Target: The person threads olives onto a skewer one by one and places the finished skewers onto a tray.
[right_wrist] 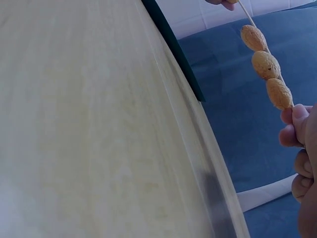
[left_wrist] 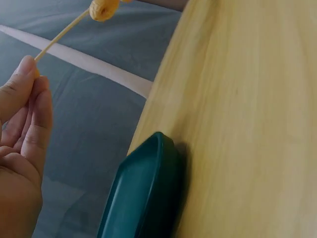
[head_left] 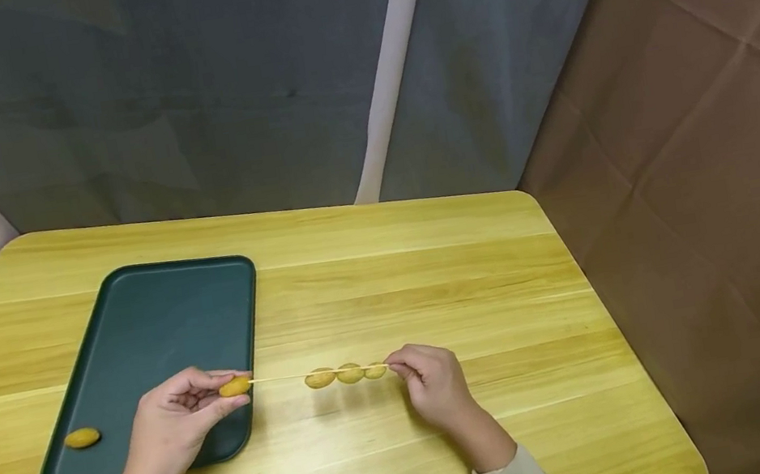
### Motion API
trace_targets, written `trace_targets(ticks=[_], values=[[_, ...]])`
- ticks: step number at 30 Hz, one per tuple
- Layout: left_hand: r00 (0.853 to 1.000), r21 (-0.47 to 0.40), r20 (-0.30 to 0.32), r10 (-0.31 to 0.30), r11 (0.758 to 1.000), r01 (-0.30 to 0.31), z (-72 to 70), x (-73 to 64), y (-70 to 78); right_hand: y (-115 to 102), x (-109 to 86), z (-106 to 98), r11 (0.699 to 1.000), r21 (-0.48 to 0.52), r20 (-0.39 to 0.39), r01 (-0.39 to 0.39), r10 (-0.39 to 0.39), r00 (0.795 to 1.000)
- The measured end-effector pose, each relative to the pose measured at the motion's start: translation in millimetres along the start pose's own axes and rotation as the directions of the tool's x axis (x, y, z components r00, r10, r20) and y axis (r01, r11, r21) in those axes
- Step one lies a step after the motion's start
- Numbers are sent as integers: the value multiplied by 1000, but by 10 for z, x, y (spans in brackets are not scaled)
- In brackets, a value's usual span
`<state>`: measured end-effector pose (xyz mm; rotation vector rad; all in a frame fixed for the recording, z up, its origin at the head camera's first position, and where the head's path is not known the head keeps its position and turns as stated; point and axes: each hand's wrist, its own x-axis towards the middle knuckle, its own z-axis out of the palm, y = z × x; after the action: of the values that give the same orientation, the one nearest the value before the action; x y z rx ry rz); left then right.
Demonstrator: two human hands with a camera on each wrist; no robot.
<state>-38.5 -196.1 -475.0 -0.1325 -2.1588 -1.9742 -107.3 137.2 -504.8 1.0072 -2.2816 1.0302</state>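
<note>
A thin wooden skewer [head_left: 277, 378] is held level over the table between both hands. Three wrinkled, golden-brown oval food pieces [head_left: 350, 373] are threaded on it near its right end, also showing as a row of oval pieces [right_wrist: 266, 65] in the right wrist view. My right hand [head_left: 439, 384] pinches the skewer's right end, just beside them. With thumb and fingers, my left hand [head_left: 175, 419] pinches another oval piece [head_left: 234, 387] at the skewer's left tip. How far the tip enters that piece I cannot tell.
A dark green tray [head_left: 176, 300] lies on the wooden table [head_left: 430, 278], below and beyond the left hand. One more oval piece [head_left: 81, 438] rests at its near left corner. Dark cloth [head_left: 218, 89] hangs behind the table, brown cloth [head_left: 725, 177] at the right.
</note>
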Motion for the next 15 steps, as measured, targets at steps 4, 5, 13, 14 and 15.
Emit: trace_targets(ticks=[4, 5, 13, 14, 15], values=[[999, 66, 20, 41, 997, -42, -12, -15, 0, 2, -1, 9, 1000, 0, 1, 6, -6, 1000], [999, 76, 24, 45, 996, -47, -14, -20, -4, 4, -5, 15, 1000, -1, 2, 6, -6, 1000], [997, 110, 48, 66, 991, -71, -16, -30, -14, -2, -3, 37, 1000, 7, 12, -2, 2, 1000], [996, 105, 48, 73, 991, -78, -14, -29, -12, -4, -3, 39, 1000, 8, 15, -6, 6, 1000], [996, 98, 47, 77, 992, -82, -13, -28, -10, -4, -4, 43, 1000, 8, 19, -9, 9, 1000]])
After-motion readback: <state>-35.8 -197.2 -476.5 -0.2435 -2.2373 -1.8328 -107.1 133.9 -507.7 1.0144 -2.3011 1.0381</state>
